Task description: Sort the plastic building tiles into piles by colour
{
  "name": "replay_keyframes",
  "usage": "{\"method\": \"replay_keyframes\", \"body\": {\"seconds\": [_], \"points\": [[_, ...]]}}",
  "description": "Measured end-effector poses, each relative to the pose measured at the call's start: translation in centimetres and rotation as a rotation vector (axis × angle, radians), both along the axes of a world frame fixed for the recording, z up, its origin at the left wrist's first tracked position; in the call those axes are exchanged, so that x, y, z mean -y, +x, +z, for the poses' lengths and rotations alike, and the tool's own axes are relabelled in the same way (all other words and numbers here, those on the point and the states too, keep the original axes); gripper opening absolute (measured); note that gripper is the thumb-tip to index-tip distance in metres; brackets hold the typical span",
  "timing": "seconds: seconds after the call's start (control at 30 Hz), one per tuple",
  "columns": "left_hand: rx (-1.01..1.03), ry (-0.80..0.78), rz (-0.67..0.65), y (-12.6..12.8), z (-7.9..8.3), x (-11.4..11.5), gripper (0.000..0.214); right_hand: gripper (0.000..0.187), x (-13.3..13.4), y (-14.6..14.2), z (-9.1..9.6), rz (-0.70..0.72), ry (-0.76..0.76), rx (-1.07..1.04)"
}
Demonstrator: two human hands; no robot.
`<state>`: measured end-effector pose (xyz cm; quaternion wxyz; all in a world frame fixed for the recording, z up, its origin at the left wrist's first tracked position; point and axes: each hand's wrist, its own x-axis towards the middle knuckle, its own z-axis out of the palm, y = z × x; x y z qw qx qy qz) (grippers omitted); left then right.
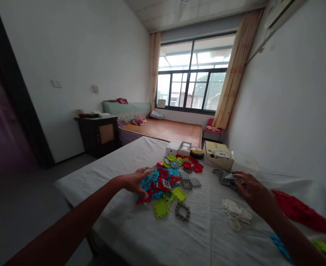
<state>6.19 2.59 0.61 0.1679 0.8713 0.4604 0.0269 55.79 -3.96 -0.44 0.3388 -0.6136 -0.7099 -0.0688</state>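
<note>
Left hand [133, 181], grip spread, could scatter the mixed pile [167, 180] by sweeping; right hand [248, 189]: grip too obscured to judge.

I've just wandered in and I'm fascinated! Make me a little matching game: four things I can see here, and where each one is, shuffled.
Things:
1. Left hand
2. Right hand
3. Yellow box
4. White pieces

Places:
A. Directly right of the round black tin
B. At the left side of the mixed-colour pile
C. On the cloth, nearer the camera than the grey cluster
D. At the grey cluster

Pairs: 1-B, 2-D, 3-A, 4-C
</note>
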Motion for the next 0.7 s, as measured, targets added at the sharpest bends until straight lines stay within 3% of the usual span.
{"method": "replay_keyframes", "body": {"seconds": [0.1, 0.17, 0.27, 0.33, 0.57, 0.7], "points": [[-0.024, 0.037, -0.035, 0.6, -3.0, 4.5, 0.119, 0.037, 2.5, -5.4, -1.3, 0.157, -0.166, -0.052], [-0.009, 0.079, 0.013, 1.7, -4.6, 5.8, 0.119, 0.048, 3.9, -9.0, -3.0, 0.299, -0.341, -0.090], [0.030, 0.117, 0.087, 3.9, -5.5, 5.7, 0.119, 0.072, 4.3, -13.6, -5.4, 0.400, -0.376, -0.118], [0.060, 0.145, 0.111, 5.5, -5.6, 4.9, 0.116, 0.070, 3.2, -15.6, -6.2, 0.405, -0.322, -0.137], [0.295, 0.345, 0.080, 11.4, -5.8, 2.0, 0.083, 0.043, -3.8, -16.5, -6.2, 0.279, -0.258, -0.268], [0.339, 0.373, -0.036, 13.6, -4.1, -0.8, 0.072, 0.032, -8.1, -14.8, -4.7, 0.202, -0.191, -0.288]]}}
